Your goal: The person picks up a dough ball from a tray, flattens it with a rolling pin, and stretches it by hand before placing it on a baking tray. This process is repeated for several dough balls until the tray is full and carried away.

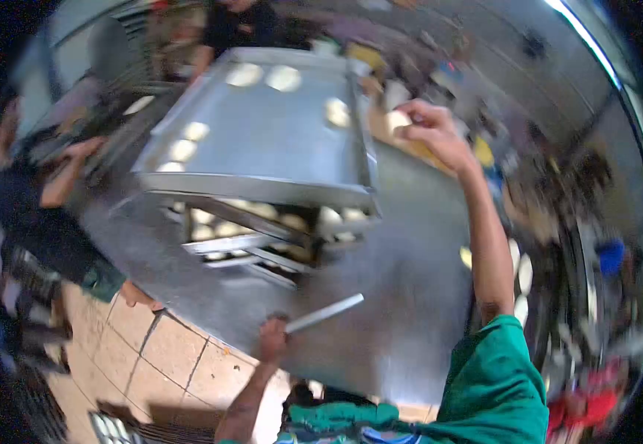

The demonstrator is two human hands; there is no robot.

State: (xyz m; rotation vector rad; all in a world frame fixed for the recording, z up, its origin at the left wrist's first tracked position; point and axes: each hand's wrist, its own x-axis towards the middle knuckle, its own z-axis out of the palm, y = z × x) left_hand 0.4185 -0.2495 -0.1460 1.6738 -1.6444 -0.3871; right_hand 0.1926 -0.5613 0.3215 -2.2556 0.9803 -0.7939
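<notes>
Green sleeve fills the 5 o'clock corner, and from it a bare forearm runs up to the right hand at 1 o'clock. That hand is pinched closed, its fingertips gripping a pale dough disc on its 9 o'clock side, just past the right edge of a big steel tray. The left hand, at 6 o'clock, is curled tight round one end of a slim metal rod, which slants toward 2 o'clock over the steel desk. Rod and disc are well apart. More dough rounds lie on the tray, others on shelves beneath it. At 9 o'clock another person leans by the desk; a second person stands at 12 o'clock. Tiled floor shows at 7 o'clock.
</notes>
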